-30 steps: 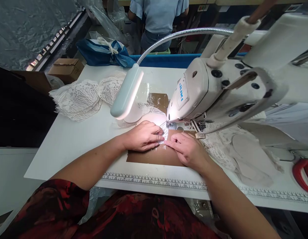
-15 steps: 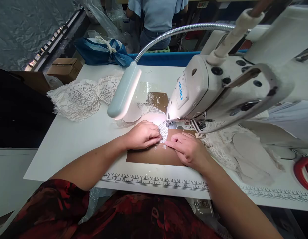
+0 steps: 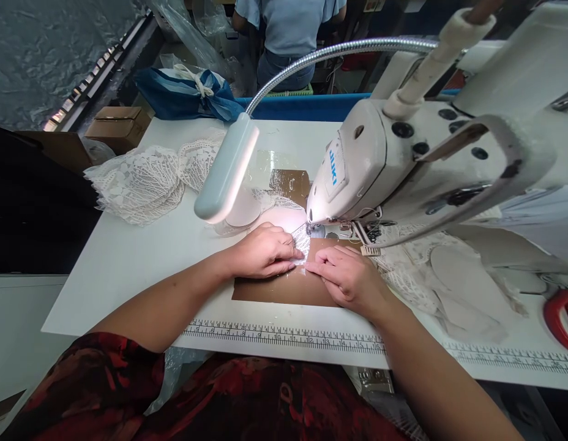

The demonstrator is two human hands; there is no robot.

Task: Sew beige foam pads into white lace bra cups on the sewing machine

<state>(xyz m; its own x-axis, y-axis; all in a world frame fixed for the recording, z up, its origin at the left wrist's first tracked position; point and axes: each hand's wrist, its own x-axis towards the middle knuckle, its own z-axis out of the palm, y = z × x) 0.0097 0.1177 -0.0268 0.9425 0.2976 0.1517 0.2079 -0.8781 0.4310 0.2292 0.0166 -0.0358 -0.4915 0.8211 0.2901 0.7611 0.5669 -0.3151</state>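
Left hand curled, fingertips on the white lace piece just in front of the sewing machine; the right hand, fingers bent, sets its forefinger at the lace's near edge. From here I can't tell whether either one pinches it. Under both lies a brown sheet on the white counter, near a glowing lamp.

The white lace piece lies flat and brightly lit, its near end upon the brown sheet, which rests on the tabletop.
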